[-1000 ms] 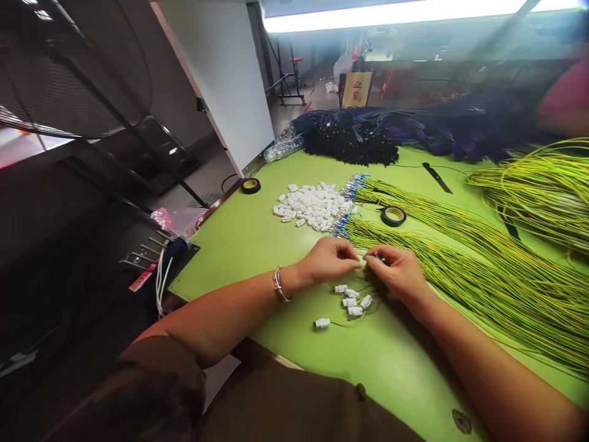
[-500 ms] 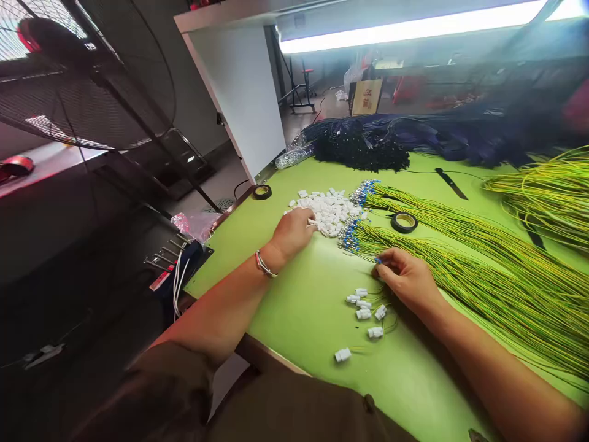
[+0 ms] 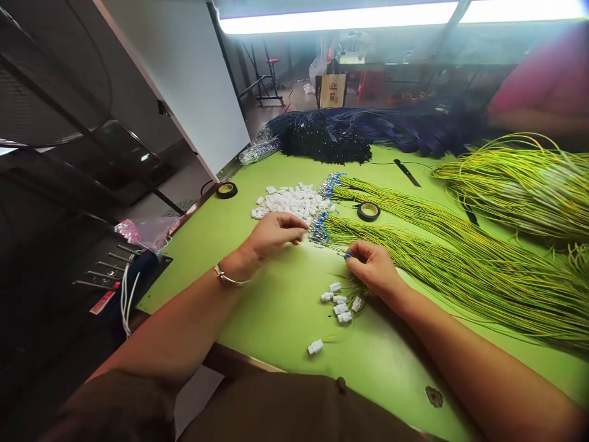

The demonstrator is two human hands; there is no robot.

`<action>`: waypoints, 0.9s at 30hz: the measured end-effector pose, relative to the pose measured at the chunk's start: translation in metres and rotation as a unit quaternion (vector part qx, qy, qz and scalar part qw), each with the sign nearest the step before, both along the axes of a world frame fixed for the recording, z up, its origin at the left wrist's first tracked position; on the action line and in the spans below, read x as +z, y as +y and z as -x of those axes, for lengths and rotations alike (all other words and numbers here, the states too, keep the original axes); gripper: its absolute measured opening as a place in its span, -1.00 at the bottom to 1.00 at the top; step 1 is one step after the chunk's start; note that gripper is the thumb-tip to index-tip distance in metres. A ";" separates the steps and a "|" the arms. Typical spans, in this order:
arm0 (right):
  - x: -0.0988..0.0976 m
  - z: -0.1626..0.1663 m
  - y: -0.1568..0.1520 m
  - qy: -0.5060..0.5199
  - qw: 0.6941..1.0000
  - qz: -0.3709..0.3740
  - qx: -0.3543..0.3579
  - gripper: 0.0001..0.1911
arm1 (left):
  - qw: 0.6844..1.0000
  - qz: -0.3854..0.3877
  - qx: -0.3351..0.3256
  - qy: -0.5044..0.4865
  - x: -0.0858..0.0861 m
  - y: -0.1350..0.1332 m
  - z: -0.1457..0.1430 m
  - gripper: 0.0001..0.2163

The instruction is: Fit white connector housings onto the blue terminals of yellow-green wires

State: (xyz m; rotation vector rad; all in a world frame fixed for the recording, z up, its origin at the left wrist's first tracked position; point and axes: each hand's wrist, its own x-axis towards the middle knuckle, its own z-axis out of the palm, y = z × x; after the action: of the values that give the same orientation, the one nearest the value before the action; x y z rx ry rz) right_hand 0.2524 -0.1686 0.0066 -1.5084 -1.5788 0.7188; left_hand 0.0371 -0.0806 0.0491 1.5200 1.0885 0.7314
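Observation:
My left hand [image 3: 271, 234] hovers just in front of the pile of white plastic connectors [image 3: 289, 202], fingers curled in a pinch; what it holds is too small to make out. My right hand [image 3: 372, 267] pinches the blue-tipped end of a yellow-green wire [image 3: 348, 255] beside the near bundle of yellow-green wires [image 3: 437, 258]. Below my right hand lie several wires fitted with white connectors [image 3: 339, 304], and one more lies apart [image 3: 315, 347].
The green table [image 3: 276, 307] also bears a second wire bundle [image 3: 414, 205], a coiled heap of wires [image 3: 519, 184], two tape rolls [image 3: 369, 212] [image 3: 226, 189], a black-handled knife [image 3: 407, 173] and dark wire bundles [image 3: 359, 132]. Another person in red [image 3: 547, 92] is at the far right.
My left hand left the right hand, reached into the white connector pile, and has drawn back slightly toward me. My right hand stays at the wire ends.

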 end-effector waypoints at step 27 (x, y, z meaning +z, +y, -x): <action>-0.001 0.002 -0.007 -0.055 0.997 -0.049 0.012 -0.91 | 0.973 0.175 -0.031 -0.150 -0.029 -0.036 -0.044 -0.75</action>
State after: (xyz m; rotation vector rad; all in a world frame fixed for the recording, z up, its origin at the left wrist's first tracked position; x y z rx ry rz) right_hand 0.2507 -0.1756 0.0059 -1.4810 -1.6926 0.5703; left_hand 0.0811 -0.1170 0.0200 1.0981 0.8822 0.6612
